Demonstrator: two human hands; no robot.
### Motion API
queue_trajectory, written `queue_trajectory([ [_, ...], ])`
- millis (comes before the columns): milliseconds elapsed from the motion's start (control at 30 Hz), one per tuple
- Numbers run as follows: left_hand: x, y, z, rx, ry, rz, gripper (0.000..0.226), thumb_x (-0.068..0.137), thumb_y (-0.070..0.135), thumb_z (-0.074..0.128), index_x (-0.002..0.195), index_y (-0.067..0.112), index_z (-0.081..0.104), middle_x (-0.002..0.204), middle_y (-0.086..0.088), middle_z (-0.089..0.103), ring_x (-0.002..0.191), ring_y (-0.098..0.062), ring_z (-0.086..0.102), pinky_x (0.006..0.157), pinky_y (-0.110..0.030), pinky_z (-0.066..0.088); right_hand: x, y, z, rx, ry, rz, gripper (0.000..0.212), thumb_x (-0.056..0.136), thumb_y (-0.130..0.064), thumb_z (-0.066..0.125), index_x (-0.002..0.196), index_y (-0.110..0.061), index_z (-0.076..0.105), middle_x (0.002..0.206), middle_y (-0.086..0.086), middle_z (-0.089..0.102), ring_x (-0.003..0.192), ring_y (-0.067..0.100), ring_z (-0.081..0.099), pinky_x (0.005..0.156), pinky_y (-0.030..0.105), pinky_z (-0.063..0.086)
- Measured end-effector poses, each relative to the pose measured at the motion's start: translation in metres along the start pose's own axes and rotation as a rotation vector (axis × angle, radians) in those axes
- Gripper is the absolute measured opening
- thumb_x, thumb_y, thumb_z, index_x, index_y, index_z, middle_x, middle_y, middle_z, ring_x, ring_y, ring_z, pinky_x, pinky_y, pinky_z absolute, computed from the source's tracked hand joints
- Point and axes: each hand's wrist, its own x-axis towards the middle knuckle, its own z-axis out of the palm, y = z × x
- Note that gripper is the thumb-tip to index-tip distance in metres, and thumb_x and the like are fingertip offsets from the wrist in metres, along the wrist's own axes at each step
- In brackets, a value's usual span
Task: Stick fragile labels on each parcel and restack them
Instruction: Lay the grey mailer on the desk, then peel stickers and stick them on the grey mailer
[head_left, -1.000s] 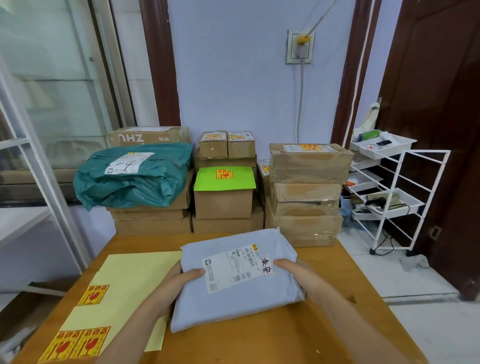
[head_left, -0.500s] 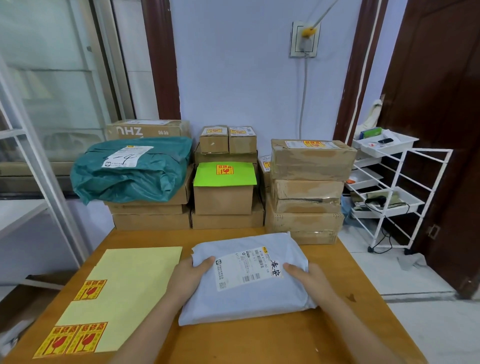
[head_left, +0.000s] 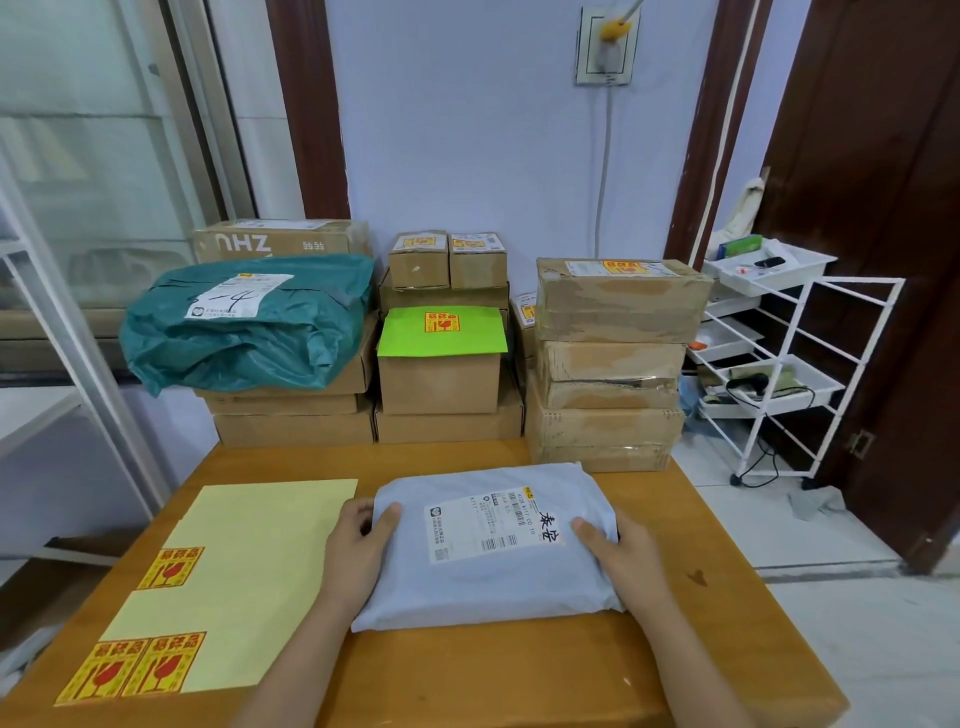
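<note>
A grey-blue soft parcel (head_left: 493, 577) with a white shipping label lies flat on the wooden table (head_left: 519, 675). My left hand (head_left: 358, 551) grips its left edge, thumb on top. My right hand (head_left: 623, 561) grips its right edge the same way. To the left lies a pale yellow backing sheet (head_left: 249, 561) carrying three yellow-and-red fragile labels: one (head_left: 170, 567) at mid-left and a pair (head_left: 130, 667) at the near corner. No fragile label shows on the grey parcel.
Behind the table stand parcel stacks: a teal bag (head_left: 249, 327) on flat cartons, a green-topped box (head_left: 441, 358) with small boxes (head_left: 447, 257) above, and taped cartons (head_left: 613, 358) at right. A white wire trolley (head_left: 779, 374) stands right of the table.
The grey parcel has slid to the right and settled flat on the table with both hands still on its edges. The view has tilted slightly.
</note>
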Motion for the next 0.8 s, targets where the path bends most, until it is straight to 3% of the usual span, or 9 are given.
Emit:
queue_trajectory([
  [67,-0.001,0.001,-0.001,-0.055,-0.017,-0.005,0.031,0.09,0.033,0.064,0.113,0.015,0.051,0.105,0.008,0.059,0.1,-0.011,0.058,0.074,-0.025,0.045,-0.001,-0.001,-0.001,0.015,0.009,0.0,0.008,0.089,-0.016,0.065,0.094,-0.01,0.066,0.087,0.0,0.071,0.082,0.016,0.067,0.057,0.016,0.047],
  [200,-0.005,0.004,-0.007,-0.137,-0.042,-0.039,0.029,0.094,0.021,0.058,0.119,0.018,0.044,0.112,0.004,0.054,0.107,-0.016,0.052,0.077,-0.02,0.041,-0.002,-0.002,-0.001,0.017,0.027,0.016,0.007,0.089,-0.014,0.064,0.09,-0.007,0.065,0.083,0.005,0.07,0.078,0.018,0.064,0.062,0.026,0.047],
  [367,-0.031,0.016,-0.013,-0.038,0.054,0.095,0.025,0.093,0.015,0.058,0.115,0.02,0.048,0.108,0.014,0.055,0.102,-0.003,0.052,0.078,-0.016,0.038,-0.002,-0.001,-0.004,0.03,0.048,0.008,0.008,0.09,-0.011,0.062,0.084,-0.007,0.063,0.077,0.006,0.067,0.069,0.016,0.06,0.058,0.025,0.042],
  [467,-0.043,0.004,-0.026,0.213,0.115,0.159,0.017,0.093,0.017,0.057,0.109,0.019,0.055,0.105,0.015,0.054,0.105,-0.011,0.05,0.086,-0.024,0.039,-0.002,-0.001,-0.004,0.052,0.055,0.004,0.006,0.09,-0.011,0.062,0.085,-0.01,0.065,0.079,0.005,0.068,0.072,0.018,0.061,0.061,0.028,0.044],
  [600,-0.042,-0.02,-0.051,0.642,0.254,0.157,0.02,0.089,0.018,0.061,0.107,0.011,0.063,0.114,-0.003,0.06,0.114,-0.026,0.047,0.094,-0.038,0.038,-0.003,-0.002,-0.007,0.05,0.061,0.007,0.006,0.09,-0.011,0.062,0.087,-0.008,0.065,0.084,0.011,0.069,0.078,0.025,0.063,0.067,0.036,0.046],
  [700,-0.04,-0.032,-0.061,0.798,0.187,0.082,0.025,0.089,0.024,0.059,0.11,0.014,0.065,0.125,-0.004,0.059,0.12,-0.026,0.045,0.1,-0.041,0.037,-0.004,-0.003,-0.009,0.029,0.046,0.009,0.01,0.091,-0.012,0.061,0.087,-0.003,0.064,0.084,0.014,0.068,0.077,0.025,0.061,0.065,0.034,0.044],
  [800,-0.041,-0.034,-0.059,0.836,0.129,0.116,0.031,0.09,0.029,0.057,0.119,0.019,0.062,0.134,-0.001,0.053,0.128,-0.022,0.039,0.105,-0.039,0.033,-0.006,-0.005,-0.015,0.013,0.033,0.014,0.01,0.092,-0.013,0.06,0.084,-0.006,0.063,0.078,0.005,0.067,0.073,0.02,0.06,0.06,0.026,0.043],
])
